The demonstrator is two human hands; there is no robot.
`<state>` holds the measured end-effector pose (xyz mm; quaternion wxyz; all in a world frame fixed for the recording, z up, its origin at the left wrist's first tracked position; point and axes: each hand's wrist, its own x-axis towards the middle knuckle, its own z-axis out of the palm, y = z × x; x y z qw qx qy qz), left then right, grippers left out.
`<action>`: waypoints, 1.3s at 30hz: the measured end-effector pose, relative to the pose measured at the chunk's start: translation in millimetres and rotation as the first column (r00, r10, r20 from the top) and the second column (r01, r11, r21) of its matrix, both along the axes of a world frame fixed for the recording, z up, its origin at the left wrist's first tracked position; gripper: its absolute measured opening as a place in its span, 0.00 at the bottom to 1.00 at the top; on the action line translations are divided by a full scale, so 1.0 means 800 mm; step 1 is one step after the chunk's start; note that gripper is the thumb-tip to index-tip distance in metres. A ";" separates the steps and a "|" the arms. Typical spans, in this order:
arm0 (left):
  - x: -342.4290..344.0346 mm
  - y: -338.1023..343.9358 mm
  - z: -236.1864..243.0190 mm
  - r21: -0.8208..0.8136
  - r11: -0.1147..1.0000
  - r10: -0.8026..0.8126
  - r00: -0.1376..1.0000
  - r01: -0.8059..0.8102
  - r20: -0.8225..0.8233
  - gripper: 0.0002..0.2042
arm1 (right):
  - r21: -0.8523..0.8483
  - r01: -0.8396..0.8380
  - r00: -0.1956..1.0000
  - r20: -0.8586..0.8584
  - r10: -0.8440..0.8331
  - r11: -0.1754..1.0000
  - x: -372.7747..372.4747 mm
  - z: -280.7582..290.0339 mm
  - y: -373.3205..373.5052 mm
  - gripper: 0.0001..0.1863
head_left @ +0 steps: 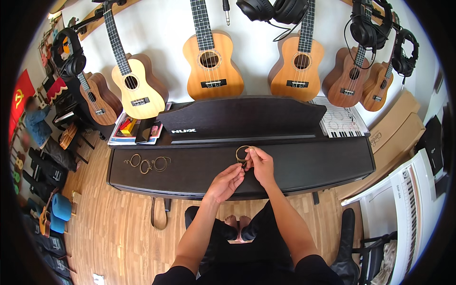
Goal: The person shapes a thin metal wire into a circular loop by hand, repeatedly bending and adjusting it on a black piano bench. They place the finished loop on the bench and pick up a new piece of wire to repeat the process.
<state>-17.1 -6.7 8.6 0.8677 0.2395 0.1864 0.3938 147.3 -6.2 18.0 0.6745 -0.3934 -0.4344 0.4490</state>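
Note:
Both my hands are raised over the closed dark lid of a digital piano point(304, 164), close together near its middle. Between them is a coiled instrument string point(239, 151), a thin brass-coloured loop. My right hand point(262, 164) pinches the upper right of the coil with thumb and fingers. Lower and to the left, my left hand point(227, 183) has its fingertips closed at the coil's lower end, where a short piece of it shows. Three more coiled strings, among them a left coil point(135, 160) and a right coil point(162, 164), lie on the lid at the left.
Several ukuleles point(209, 61) hang on the wall behind the piano, with headphones point(365, 31) above. Books point(137, 137) and small items sit at its left end, printed sheets point(339, 118) at its right. Cardboard boxes point(396, 123) and a white keyboard point(403, 199) stand right. Another person point(38, 121) is far left.

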 end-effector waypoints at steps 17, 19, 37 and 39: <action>0.024 0.012 0.017 0.264 0.930 0.339 0.872 -0.255 -0.354 0.14 | 0.075 0.158 0.965 0.199 -0.170 0.985 -0.018 -0.016 -0.006 0.14; 0.028 0.011 0.018 0.290 0.917 0.373 0.847 -0.275 -0.377 0.14 | 0.055 0.179 0.968 0.169 -0.186 0.982 -0.019 -0.016 -0.004 0.14; 0.015 0.015 0.017 0.308 0.941 0.270 0.862 -0.142 -0.428 0.11 | -0.020 0.171 0.980 0.105 -0.168 0.985 -0.018 -0.002 -0.006 0.14; 0.007 0.013 0.023 0.392 0.918 0.247 0.854 -0.055 -0.459 0.13 | -0.015 0.123 0.989 0.085 -0.121 0.992 -0.011 -0.004 -0.004 0.14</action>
